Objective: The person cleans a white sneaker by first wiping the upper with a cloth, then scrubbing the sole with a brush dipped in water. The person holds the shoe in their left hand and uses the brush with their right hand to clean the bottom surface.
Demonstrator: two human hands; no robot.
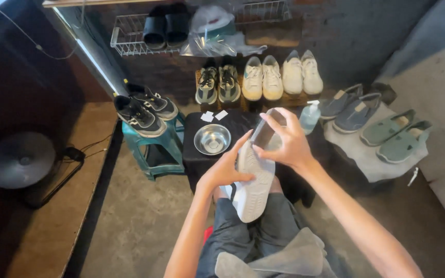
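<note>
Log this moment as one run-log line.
left hand: holds white shoe, sole up | right hand: grips its heel end | nearby: steel bowl, spray bottle

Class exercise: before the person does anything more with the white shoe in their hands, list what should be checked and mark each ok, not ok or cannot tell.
1. White shoe held by both hands, sole up: ok.
2. Left hand on the sole: ok.
3. Right hand gripping the upper end: ok.
4. Steel bowl within reach on the black table: ok.
5. Bowl's contents: cannot tell.
6. Grey cloth on the lap: ok.
</note>
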